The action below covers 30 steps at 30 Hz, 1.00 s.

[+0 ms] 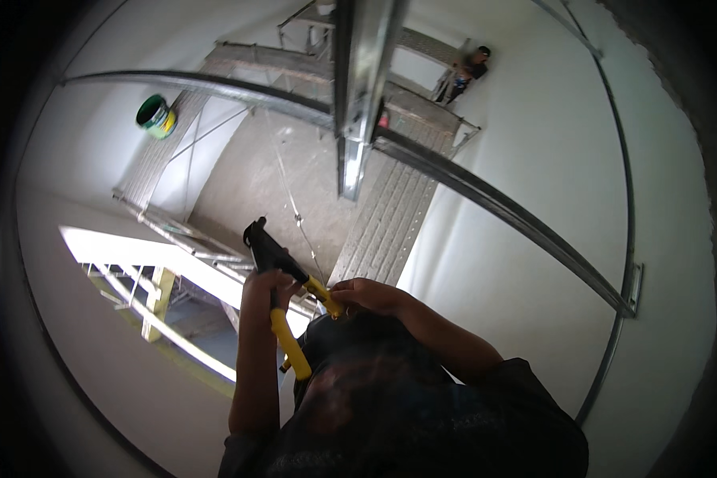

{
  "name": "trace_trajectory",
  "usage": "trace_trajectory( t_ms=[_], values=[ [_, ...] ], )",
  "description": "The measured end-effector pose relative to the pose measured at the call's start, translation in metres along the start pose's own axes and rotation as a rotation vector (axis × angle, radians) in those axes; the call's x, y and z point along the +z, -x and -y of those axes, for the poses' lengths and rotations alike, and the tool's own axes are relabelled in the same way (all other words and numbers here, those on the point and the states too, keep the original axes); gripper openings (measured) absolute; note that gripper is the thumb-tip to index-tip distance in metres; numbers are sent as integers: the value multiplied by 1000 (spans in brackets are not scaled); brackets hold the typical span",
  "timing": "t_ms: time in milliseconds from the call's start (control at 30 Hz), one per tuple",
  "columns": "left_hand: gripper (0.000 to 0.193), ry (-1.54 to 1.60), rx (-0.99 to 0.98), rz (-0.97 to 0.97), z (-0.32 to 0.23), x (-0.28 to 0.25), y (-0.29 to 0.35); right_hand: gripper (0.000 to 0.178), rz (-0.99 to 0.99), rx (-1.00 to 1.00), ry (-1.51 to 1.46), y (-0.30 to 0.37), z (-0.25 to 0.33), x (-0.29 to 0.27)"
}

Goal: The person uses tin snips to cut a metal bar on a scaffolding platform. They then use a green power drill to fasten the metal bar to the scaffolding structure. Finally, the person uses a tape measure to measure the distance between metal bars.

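In front of my chest I hold a two-handled stud crimper (272, 253) with a black head and two yellow handles spread apart. My left hand (271, 284) is closed around its black part, just below the head. The head points up and away from me. One yellow handle (292, 344) hangs down past my left wrist. At the end of the other handle, my right hand (364, 295) is closed with its fingers bent; its fingertips are partly hidden.
Metal ceiling channels (486, 191) cross overhead, with a vertical metal profile (357, 103) hanging between them. Scaffold planks (386, 219) run below. A green bucket (157, 117) stands on the left plank. Another person (466, 73) is at the far right. A window opening (167, 299) lies left.
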<state>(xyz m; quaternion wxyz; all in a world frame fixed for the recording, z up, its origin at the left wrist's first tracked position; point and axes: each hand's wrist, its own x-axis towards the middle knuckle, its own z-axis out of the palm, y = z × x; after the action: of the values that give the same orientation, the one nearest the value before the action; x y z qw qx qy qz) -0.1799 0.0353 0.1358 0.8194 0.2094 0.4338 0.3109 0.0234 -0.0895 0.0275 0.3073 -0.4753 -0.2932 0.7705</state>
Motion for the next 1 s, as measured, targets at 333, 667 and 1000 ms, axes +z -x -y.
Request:
trace_trajectory(
  t_ms=[333, 667, 1000],
  values=[
    [9, 238, 5, -39, -19, -47, -3, 35, 108, 75, -427, 0, 10, 14],
    [27, 51, 552, -351, -10, -24, -25, 41, -85, 63, -338, 7, 52, 62],
    [33, -81, 665, -380, 8, -1, -30, 62, -239, -144, -287, -6, 34, 50]
  ],
)
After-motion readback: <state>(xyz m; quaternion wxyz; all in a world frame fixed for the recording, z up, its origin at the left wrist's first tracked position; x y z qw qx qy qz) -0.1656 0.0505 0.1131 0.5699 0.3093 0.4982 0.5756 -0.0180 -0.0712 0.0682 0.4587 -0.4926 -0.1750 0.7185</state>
